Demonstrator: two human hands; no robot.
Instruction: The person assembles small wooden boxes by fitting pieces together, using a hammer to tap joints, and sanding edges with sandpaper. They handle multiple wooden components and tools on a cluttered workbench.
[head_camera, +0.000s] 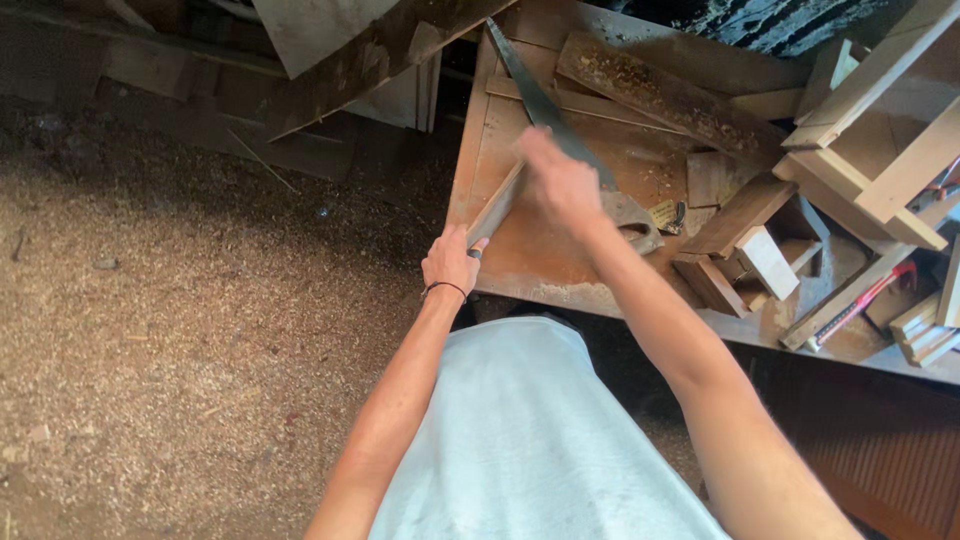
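My left hand (452, 261) grips the near end of a narrow wooden strip (497, 205) that lies slanted on the brown workbench (530, 255). My right hand (556, 180) is blurred above the far part of the strip, fingers partly curled, and I cannot tell whether it holds anything. A handsaw (540, 95) with a dark blade lies on the bench just behind my right hand, its wooden handle (633, 220) beside my right wrist.
Wood offcuts and blocks (745, 235) crowd the bench's right side, with a wooden frame (880, 120) and a red-handled tool (865, 298). Planks (380, 50) lean at the bench's back left. Sawdust (200, 330) covers the floor to the left.
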